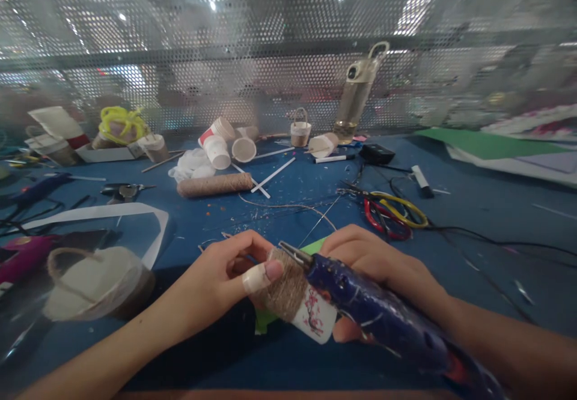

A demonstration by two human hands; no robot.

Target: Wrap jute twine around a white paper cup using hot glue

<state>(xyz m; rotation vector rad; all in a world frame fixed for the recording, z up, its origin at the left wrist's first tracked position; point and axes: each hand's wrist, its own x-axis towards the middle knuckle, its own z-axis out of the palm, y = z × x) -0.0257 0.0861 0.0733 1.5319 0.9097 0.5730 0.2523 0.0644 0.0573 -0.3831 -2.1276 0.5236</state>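
Observation:
My left hand (241,268), with white tape round its thumb, grips a small cup (285,289) wrapped in brown twine. The cup lies tilted, and its white end with a pink blossom print points down to the right. My right hand (374,268) is closed round a dark blue glue gun (383,310). The gun's metal nozzle is at the twine near the cup's upper edge, just beside my left thumb; whether it touches cannot be made out. Under the cup lies a bright green piece (265,321), mostly hidden by the cup and my hands.
Red and yellow scissors (392,215) and cables lie at the right. A twine roll (215,185), paper cups (216,151) and a bottle (356,100) stand or lie farther back. A handled basket (97,283) is at the left, below a white paper strip (99,211).

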